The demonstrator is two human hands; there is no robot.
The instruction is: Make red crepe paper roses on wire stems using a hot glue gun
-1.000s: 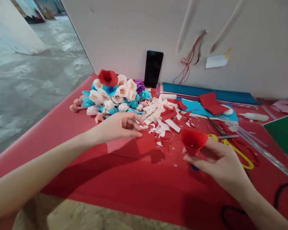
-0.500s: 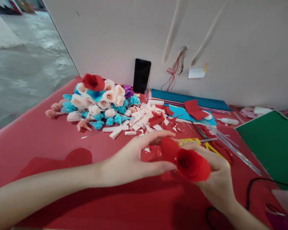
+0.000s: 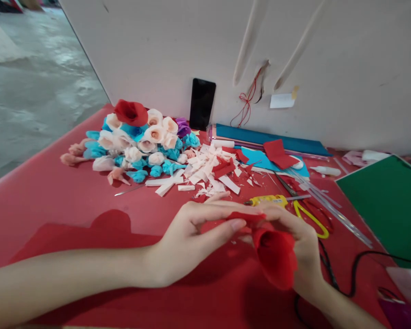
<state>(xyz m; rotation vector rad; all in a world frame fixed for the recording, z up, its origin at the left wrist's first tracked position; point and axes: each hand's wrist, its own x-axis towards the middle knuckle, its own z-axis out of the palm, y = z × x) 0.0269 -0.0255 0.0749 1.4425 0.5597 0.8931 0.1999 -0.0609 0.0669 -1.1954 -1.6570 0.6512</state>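
My right hand [image 3: 301,242] is closed around the base of a red paper rose [image 3: 276,258], whose layered bloom tilts down toward me. A red paper petal [image 3: 246,216] reaches leftward from the rose. My left hand [image 3: 200,228] pinches that petal between thumb and fingers. The petal's join with the rose is partly hidden by my right fingers. Just beyond my hands lie a yellow glue gun [image 3: 269,200] and scissors with yellow handles [image 3: 310,219]. Loose red paper [image 3: 99,233] rests on the red tabletop behind my left forearm.
At the back left is a pile of paper flowers [image 3: 137,141] in white, blue, pink and red. Paper scraps [image 3: 208,169] lie beside it. A phone [image 3: 202,104] leans on the wall. Clear glue sticks [image 3: 339,214], a green board [image 3: 387,205] and a black cord [image 3: 354,269] are at right.
My left thumb and fingers have closed on the petal, which was upright and now lies flatter. The rose has tipped further downward, and both hands sit slightly lower.
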